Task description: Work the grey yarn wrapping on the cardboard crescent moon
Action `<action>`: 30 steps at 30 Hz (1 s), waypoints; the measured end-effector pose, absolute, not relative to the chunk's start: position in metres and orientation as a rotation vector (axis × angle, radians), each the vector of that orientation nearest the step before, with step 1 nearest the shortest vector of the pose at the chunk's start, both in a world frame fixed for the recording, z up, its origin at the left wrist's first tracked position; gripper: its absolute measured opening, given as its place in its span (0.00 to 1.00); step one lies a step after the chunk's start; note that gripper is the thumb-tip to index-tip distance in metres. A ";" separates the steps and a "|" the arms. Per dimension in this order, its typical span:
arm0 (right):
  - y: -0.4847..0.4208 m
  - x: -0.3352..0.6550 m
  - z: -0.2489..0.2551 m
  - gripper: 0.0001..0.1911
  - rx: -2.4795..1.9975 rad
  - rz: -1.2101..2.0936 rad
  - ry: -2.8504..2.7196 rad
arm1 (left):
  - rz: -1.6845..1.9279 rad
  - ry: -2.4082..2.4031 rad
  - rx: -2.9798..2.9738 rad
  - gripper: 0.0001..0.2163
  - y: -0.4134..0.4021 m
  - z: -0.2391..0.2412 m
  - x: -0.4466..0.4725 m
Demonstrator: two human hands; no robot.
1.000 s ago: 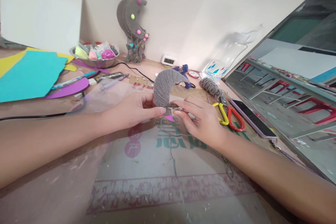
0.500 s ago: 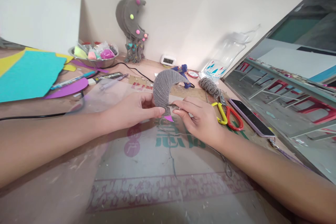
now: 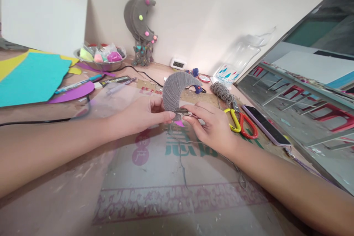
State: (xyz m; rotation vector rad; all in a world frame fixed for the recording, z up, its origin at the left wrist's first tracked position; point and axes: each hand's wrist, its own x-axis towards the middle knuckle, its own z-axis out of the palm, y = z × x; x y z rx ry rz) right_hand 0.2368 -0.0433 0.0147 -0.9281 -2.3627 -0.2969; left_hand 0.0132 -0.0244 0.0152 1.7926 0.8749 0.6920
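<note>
A crescent moon [image 3: 173, 90] wrapped in grey yarn stands upright in front of me, with a bare purple tip [image 3: 179, 123] at its lower end. My left hand [image 3: 148, 114] pinches its lower left side between thumb and fingers. At the right of that end, my right hand [image 3: 211, 123] is closed with thumb and forefinger on a grey strand of yarn, drawn across the lower part; details between the fingers are too small to make out. Loose yarn [image 3: 182, 169] trails over the plastic-covered board below.
Scissors [image 3: 247, 125], a phone [image 3: 265, 124] and a yarn bundle [image 3: 222, 92] lie at right. A blue glue gun [image 3: 198, 88] is behind the crescent. A metal bowl [image 3: 102, 67], turquoise sheet [image 3: 33, 77] and pens stand left. A decorated moon [image 3: 139, 22] leans on the wall.
The view has shifted slightly. The strand at the crescent's lower end now appears as two spread lines by my right fingers. Both hands keep their grip.
</note>
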 end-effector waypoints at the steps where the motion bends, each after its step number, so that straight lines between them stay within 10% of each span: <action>1: -0.043 0.236 0.015 0.14 -0.915 -0.302 -2.364 | 0.685 0.873 1.796 0.10 -0.025 0.015 0.013; 30: -0.044 0.233 0.017 0.12 -0.878 -0.358 -2.379 | 0.696 0.917 1.810 0.09 -0.030 0.019 0.014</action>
